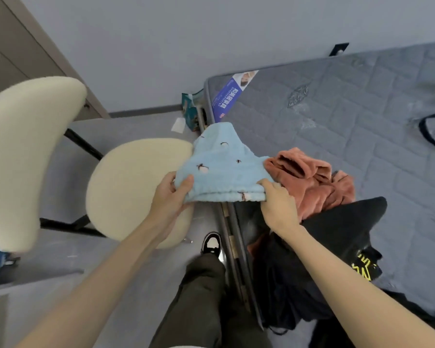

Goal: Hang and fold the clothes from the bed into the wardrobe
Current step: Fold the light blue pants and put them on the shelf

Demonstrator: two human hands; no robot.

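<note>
A light blue fleece garment (221,162) with small penguin prints is stretched between my hands over the edge of the bed. My left hand (171,197) grips its left hem corner, thumb on top. My right hand (278,204) grips the right end of the same hem. An orange-pink fleece garment (312,179) lies crumpled on the grey mattress (349,109) just right of the blue one. Black clothing (337,237) with yellow lettering is heaped at the mattress edge under my right forearm. The wardrobe is not in view.
A cream chair with a round seat (126,184) and curved backrest (28,151) stands to the left of the bed. A teal box (190,109) sits on the floor by the bed's corner. Black cables (432,131) lie on the mattress at far right. My leg and shoe (211,243) are beside the bed frame.
</note>
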